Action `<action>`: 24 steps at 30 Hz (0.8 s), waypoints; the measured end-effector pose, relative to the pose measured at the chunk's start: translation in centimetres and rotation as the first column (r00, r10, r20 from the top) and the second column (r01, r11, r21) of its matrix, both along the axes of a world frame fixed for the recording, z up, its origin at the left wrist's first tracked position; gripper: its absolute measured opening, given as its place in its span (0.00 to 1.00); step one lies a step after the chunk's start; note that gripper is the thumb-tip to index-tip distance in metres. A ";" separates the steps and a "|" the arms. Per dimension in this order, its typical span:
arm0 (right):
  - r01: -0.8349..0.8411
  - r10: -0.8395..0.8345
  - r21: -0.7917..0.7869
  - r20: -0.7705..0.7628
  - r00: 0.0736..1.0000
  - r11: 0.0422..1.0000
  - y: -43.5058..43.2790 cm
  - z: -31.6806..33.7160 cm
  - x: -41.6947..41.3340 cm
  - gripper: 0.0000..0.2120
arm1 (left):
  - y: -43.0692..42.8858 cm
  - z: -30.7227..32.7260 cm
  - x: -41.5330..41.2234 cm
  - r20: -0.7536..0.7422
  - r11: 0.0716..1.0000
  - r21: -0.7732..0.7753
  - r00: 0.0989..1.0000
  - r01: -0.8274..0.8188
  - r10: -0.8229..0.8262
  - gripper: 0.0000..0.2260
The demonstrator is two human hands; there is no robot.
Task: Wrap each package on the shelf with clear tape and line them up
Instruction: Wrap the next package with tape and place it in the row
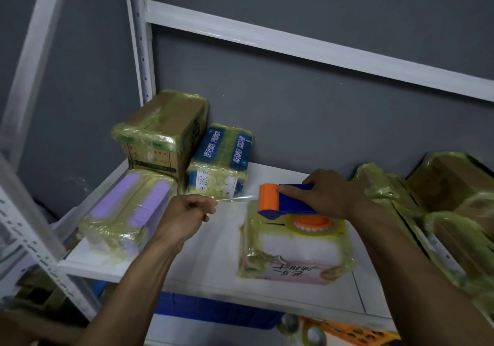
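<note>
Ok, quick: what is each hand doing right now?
Left hand: pinches the free end of the clear tape strip.
Right hand: grips the blue and orange plastic tape dispenser.

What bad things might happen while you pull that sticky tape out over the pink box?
The clear tape strip hangs stretched between the left hand and the tape dispenser. It might twist and stick to itself or to the fingers.
The right hand holds the tape dispenser over the pink package, which sits near the front edge of the shelf. A hard tug might slide it off.
</note>
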State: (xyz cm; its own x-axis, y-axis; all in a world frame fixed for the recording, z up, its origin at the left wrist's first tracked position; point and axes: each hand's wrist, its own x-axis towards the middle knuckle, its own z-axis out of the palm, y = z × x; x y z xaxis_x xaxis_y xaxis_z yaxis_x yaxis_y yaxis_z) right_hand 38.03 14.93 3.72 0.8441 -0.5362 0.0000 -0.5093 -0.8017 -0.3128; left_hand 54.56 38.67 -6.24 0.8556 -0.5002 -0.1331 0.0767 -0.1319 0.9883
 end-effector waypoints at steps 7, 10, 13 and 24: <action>-0.020 0.003 -0.131 -0.124 0.992 0.991 0.5 0.1 0.6 0.48 | -0.3 -3.1 -0.4 -0.210 0.999 0.014 0.977 -0.030 0.032 0.06; -0.024 -0.005 -0.171 -0.172 0.985 0.985 0.8 -0.2 1.1 0.46 | -0.3 -4.1 -0.8 -0.191 0.997 0.016 0.979 -0.071 0.073 0.08; -0.026 -0.015 -0.189 -0.211 0.977 0.982 1.1 -0.4 1.6 0.39 | -0.5 -5.0 -1.5 -0.184 0.995 0.001 0.978 -0.096 0.094 0.08; -0.005 -0.068 -0.263 -0.269 0.961 0.965 1.5 -2.3 3.6 0.38 | -1.6 -9.5 -3.4 -0.246 0.997 -0.013 0.967 -0.077 0.071 0.10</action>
State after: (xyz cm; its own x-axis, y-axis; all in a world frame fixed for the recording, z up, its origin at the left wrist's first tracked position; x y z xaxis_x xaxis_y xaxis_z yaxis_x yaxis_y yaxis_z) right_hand 41.58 16.40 1.38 0.8139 -0.5746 -0.0855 -0.5717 -0.8184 0.0581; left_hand 51.19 37.03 -15.79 0.8329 -0.4419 -0.3333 0.3259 -0.0951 0.9406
